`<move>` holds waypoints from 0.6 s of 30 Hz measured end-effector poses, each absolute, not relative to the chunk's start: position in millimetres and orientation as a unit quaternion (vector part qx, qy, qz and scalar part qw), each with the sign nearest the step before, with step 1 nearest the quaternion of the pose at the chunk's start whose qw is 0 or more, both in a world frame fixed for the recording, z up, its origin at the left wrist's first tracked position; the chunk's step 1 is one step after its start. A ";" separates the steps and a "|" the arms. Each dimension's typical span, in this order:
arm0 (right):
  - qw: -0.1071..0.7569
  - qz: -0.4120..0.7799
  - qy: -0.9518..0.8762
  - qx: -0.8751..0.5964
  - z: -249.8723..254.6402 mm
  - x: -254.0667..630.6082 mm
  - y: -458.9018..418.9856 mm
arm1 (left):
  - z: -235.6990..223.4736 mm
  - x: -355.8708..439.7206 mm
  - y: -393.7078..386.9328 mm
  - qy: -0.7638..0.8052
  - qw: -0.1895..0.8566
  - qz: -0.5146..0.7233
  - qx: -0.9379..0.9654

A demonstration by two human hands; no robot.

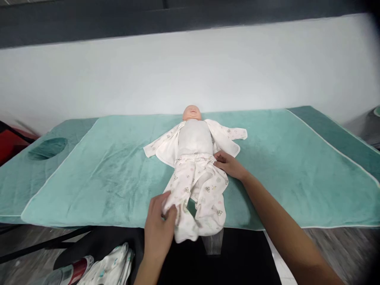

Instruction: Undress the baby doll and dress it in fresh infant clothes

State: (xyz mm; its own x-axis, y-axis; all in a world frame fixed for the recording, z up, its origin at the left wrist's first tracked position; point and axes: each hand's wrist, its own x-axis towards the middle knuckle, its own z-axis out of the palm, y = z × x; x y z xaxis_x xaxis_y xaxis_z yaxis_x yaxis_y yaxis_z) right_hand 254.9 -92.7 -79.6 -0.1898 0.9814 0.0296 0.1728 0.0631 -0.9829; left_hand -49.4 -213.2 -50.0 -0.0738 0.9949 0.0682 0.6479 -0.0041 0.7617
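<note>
A baby doll [192, 114] lies on its back on the green-covered bed, its head toward the wall. A white printed baby jacket [227, 136] is spread open under and beside its pale torso, with both sleeves stretched outward. White printed baby pants [204, 186] cover the lower body up to the waist, and the ends of their legs hang over the bed's near edge. My right hand [228, 164] pinches the pants at the waistband on the right side. Lower down, my left hand [160, 217] grips the left pant leg between thumb and fingers.
The green bed cover [282, 166] runs wide to both sides, with a face hole [48, 148] at the left. Below the near edge are a bottle with a red label [80, 269] and folded white printed cloth [111, 265]. A white wall [190, 71] stands behind.
</note>
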 end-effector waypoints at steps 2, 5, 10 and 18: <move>0.431 0.491 -0.591 -0.472 -79.1 254.6 -91.9 | -49.3 -59.1 -208.6 0.657 0.279 0.309 0.629; 0.430 0.516 -0.589 -0.449 -74.9 255.3 -91.8 | -47.0 -55.8 -202.9 0.642 0.265 0.319 0.645; 0.407 0.483 -0.638 -0.440 -68.5 256.0 -93.8 | -27.8 -17.3 -194.0 0.547 0.142 0.318 0.761; 0.450 0.237 -0.751 -0.422 -73.9 244.4 -97.6 | -16.4 11.5 -161.7 0.515 0.124 0.132 0.838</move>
